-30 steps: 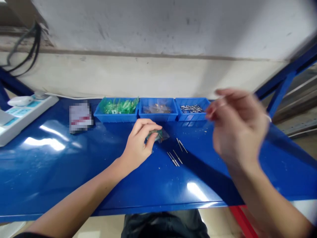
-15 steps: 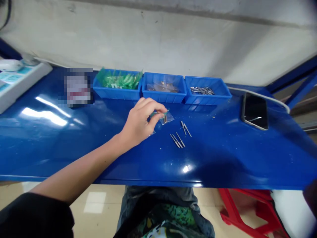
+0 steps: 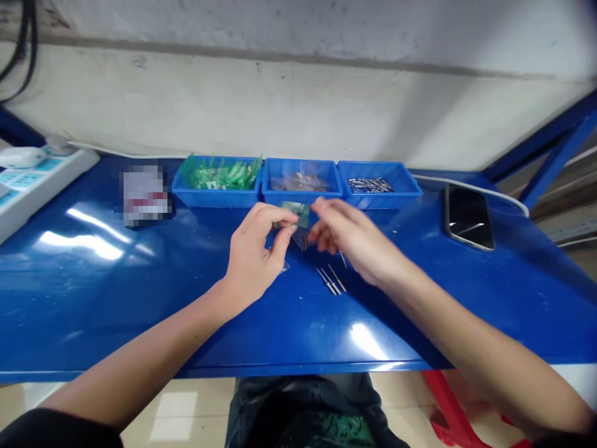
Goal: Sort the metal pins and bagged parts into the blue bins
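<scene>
My left hand (image 3: 256,249) is over the middle of the table, thumb and fingertips pinched on a small plastic bag (image 3: 301,211) that looks green-tinted. Just below it shows a clear part with something small and dark, hard to make out. Close to the bag's right side is my right hand (image 3: 342,233), its fingers curled and smeared by motion; whether they touch the bag is unclear. Nearer me lie several metal rivets (image 3: 331,281), with others partly hidden under the right hand. A scrap of clear plastic (image 3: 285,267) lies beside my left hand.
Three blue bins line the back: green bags in the left bin (image 3: 217,198), clear bags with small parts in the middle bin (image 3: 303,196), loose rivets in the right bin (image 3: 382,200). A phone (image 3: 469,218) lies right; a power strip (image 3: 51,177) and blurred-out item (image 3: 144,196) left.
My right hand has come in from the right, up to the bag. The left hand still pinches the bag, which now shows more green. The view has tilted up slightly.
</scene>
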Demonstrator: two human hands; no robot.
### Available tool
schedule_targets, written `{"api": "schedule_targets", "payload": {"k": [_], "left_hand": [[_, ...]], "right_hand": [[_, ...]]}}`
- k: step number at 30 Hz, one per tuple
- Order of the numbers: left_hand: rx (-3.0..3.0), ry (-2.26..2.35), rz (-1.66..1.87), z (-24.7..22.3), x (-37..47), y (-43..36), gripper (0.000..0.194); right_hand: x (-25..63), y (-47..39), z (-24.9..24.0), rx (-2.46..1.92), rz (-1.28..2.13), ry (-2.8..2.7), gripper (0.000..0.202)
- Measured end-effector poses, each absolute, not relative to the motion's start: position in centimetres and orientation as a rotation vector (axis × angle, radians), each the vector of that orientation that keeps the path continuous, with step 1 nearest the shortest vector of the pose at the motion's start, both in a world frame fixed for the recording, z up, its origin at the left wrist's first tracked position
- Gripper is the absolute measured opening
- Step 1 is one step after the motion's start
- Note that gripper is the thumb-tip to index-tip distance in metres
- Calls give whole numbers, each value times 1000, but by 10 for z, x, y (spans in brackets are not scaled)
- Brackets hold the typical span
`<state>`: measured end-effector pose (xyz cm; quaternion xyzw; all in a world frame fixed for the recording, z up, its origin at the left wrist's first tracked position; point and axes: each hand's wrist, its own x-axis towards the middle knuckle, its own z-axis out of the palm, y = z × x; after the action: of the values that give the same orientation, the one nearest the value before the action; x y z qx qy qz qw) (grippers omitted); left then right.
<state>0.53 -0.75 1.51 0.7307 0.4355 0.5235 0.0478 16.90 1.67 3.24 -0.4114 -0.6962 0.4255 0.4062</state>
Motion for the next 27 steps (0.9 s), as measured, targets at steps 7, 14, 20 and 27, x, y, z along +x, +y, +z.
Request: {"api": "schedule_targets", "payload": {"k": [7,14,20,27], "left_hand": [[2349,1164,1270,13,9,-12,26],[1670,1039,1306,8,4,-10,23],[1360,1042,1267,8,3,0,12],[1742,1217,1391,10,1,0,21]], "right_hand": [[169,-1,27,-1053,1288,-1423,7],[185,4,17,-913,409,-1872,20],[186,6,13,-857,313,-1954,32],[179,3,15,-1053,448,-1916,21]]}}
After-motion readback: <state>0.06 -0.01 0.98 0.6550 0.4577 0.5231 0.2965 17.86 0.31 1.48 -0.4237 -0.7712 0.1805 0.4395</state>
